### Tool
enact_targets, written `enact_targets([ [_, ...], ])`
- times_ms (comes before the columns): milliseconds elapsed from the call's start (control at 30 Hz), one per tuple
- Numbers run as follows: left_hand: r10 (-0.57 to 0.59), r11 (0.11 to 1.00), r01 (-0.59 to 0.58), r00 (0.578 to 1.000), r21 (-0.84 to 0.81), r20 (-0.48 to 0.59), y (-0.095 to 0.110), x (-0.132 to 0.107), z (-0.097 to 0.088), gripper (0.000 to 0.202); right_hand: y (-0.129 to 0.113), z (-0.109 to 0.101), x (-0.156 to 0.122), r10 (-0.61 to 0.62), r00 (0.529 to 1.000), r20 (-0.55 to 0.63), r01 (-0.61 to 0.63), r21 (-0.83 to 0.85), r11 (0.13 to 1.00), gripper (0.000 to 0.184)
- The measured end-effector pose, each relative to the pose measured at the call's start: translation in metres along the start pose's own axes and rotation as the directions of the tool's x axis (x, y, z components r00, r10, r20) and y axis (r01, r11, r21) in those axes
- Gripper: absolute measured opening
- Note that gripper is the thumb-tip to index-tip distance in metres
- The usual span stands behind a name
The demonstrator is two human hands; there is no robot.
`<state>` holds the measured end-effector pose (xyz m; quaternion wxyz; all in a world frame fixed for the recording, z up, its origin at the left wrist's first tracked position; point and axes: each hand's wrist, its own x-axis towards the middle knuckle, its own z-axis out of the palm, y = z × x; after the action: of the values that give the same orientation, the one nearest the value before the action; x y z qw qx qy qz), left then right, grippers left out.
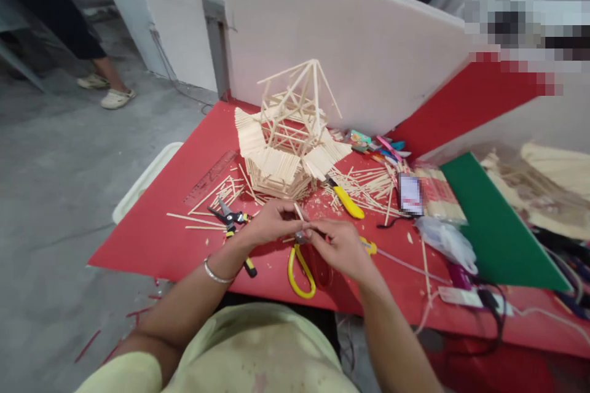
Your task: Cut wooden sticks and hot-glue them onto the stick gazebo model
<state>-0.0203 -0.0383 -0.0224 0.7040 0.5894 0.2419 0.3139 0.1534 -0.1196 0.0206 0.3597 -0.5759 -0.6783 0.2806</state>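
- One clear plastic packet (445, 193) with red print lies toward the right of my red tabletop (152, 249), a bundle of thin wooden sticks inside it.
- Just beside it sits a crumpled translucent plastic bag (447, 242); I cannot tell what, if anything, it holds.
- Past the table's left edge shows a rounded white plastic rim (146, 181) — too little is visible to tell a tub from a stool.
- My left hand (270, 222) is half curled, thumb and forefinger pinching a short wooden stick (298, 211) that points up and slightly away from me; a silver bangle (216, 273) circles that wrist.
- My right hand (341, 245) is bent inward, fingertips drawn together at the stick's lower end, touching or nearly touching my left fingers; I cannot tell whether they grip it.
- Below my hands is a yellow looped handle (302, 273) — its upper part is hidden, so I cannot tell whether I am holding that tool.
- Beyond my hands stands the stick model (286, 159): a layered base, flat flared panels around it, and an open frame rising to a peak.
- Black-and-yellow cutting pliers (229, 218) lie by my left hand, jaws apart, near a clear red-tinted ruler (209, 178).
- A yellow utility knife (348, 201) rests beyond my right hand, its dark end close to the model, with loose sticks (369, 184) scattered alongside.
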Motion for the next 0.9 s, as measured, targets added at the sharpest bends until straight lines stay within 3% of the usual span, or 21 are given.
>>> enact_targets([
  [100,-0.006,0.982,-0.020,0.991,0.189,0.132,-0.002,-0.001,0.003,0.026,0.001,-0.024,-0.007,-0.053,0.975,0.215,0.109,-0.257,0.960,0.018],
  [233,-0.025,0.941,-0.032,0.987,0.338,0.161,0.003,-0.006,0.008,0.025,-0.012,-0.041,-0.003,-0.056,0.893,0.447,0.301,-0.499,0.813,0.024],
  [367,0.065,0.778,-0.178,0.977,0.603,0.206,0.014,-0.014,0.014,0.018,-0.027,-0.041,0.004,0.002,0.840,0.543,0.375,-0.581,0.722,0.019],
  [467,0.135,0.627,-0.275,0.960,0.729,0.246,0.018,-0.020,0.021,0.017,-0.026,-0.036,0.007,0.031,0.832,0.554,0.384,-0.615,0.689,0.017],
  [533,0.183,0.588,-0.299,0.954,0.752,0.237,0.018,-0.025,0.023,0.018,-0.021,-0.033,0.008,0.030,0.836,0.547,0.379,-0.617,0.690,0.018],
  [633,0.280,0.622,-0.252,0.956,0.741,0.090,0.015,-0.036,0.016,0.017,-0.014,-0.024,0.008,-0.010,0.883,0.470,0.322,-0.591,0.739,0.022],
  [700,0.324,0.711,-0.161,0.939,0.685,-0.114,0.010,-0.046,0.005,0.017,-0.016,-0.011,0.006,-0.025,0.945,0.327,0.218,-0.568,0.793,0.029],
  [767,0.293,0.839,-0.064,0.891,0.541,-0.348,0.004,-0.058,-0.009,0.019,-0.021,0.011,0.003,-0.011,0.983,0.182,0.107,-0.525,0.845,0.035],
  [833,0.216,0.936,-0.020,0.820,0.351,-0.530,-0.002,-0.070,-0.021,0.023,-0.029,0.042,0.001,0.010,0.982,0.187,0.085,-0.495,0.865,0.041],
  [900,0.160,0.972,-0.021,0.788,0.233,-0.594,-0.005,-0.080,-0.029,0.025,-0.035,0.075,-0.001,0.017,0.969,0.248,0.115,-0.508,0.854,0.064],
])
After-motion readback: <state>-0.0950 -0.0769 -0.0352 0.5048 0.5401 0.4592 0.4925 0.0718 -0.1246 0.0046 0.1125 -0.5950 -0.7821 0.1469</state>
